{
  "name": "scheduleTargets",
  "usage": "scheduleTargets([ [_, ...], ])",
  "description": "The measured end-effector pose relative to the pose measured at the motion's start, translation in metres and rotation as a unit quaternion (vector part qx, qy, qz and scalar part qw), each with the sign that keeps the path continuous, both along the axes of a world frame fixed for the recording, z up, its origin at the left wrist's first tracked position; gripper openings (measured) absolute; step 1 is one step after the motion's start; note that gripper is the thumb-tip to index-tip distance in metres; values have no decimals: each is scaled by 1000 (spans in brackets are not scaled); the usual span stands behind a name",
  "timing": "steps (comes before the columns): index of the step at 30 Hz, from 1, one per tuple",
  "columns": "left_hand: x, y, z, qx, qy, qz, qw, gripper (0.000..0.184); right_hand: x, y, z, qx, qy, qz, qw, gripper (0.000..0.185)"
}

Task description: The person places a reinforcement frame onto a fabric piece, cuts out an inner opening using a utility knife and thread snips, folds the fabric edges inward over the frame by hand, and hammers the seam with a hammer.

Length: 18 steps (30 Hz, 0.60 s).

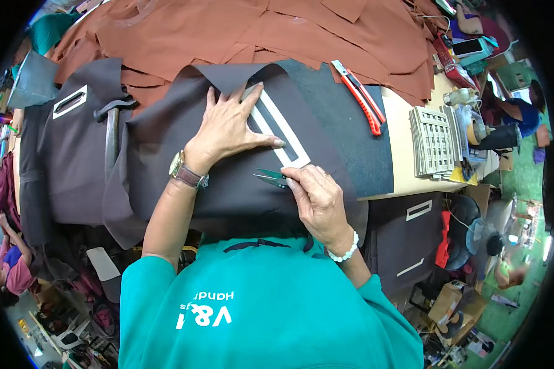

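A worker's left hand point(224, 126) lies splayed over a white rectangular frame point(284, 128), fingers spread and thumb against its edge, on a dark sheet point(228, 184) draped across the table. The right hand point(319, 195) grips small snips point(276, 182) between thumb and fingers, blades parted just beside the frame's near end, as a red cutter point(364, 106) rests to the right and a hammer point(111, 132) to the left.

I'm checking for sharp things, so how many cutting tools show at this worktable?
2: thread snips in the person's right hand, and a red utility knife lying partly on the dark green mat. Others may be hidden under the brown sheets.
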<state>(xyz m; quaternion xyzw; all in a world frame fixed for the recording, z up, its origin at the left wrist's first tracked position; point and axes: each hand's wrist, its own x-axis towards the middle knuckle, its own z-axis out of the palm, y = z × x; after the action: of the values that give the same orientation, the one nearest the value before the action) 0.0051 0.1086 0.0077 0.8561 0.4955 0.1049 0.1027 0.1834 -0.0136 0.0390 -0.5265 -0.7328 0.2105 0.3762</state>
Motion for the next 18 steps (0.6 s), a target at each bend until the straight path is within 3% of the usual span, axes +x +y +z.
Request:
scheduleTargets([
  [3, 0, 4, 1, -2, 5, 11, 1000, 103, 12, -1, -9, -15, -41, -58, 997, 13],
  [5, 2, 3, 9, 18, 5, 10, 1000, 94, 29, 1, -18, 64, -63, -121, 989, 12],
  [8, -5, 13, 16, 41, -162, -14, 986, 66, 49, 1, -32, 66, -92, -148, 982, 11],
  [9, -8, 17, 24, 69, -241, -11, 968, 39, 51, 1, -36, 79, -86, -146, 982, 11],
  [11, -19, 29, 37, 107, -337, 85, 932, 28, 48, 2, -38, 95, -94, -150, 980, 11],
  [13, -41, 59, 34, 242, -304, 153, 908, 23, 48, 3, -39, 111, -100, -152, 977, 11],
  [15, -68, 96, 11, 287, -208, 159, 922, 23, 46, 3, -39, 126, -102, -154, 975, 12],
  [17, -73, 114, 3, 89, -107, 189, 972, 37, 45, 2, -40, 127, -110, -161, 973, 12],
  [18, -69, 117, 1, 81, -67, 163, 981, 43, 45, 3, -40, 128, -115, -166, 971, 13],
])
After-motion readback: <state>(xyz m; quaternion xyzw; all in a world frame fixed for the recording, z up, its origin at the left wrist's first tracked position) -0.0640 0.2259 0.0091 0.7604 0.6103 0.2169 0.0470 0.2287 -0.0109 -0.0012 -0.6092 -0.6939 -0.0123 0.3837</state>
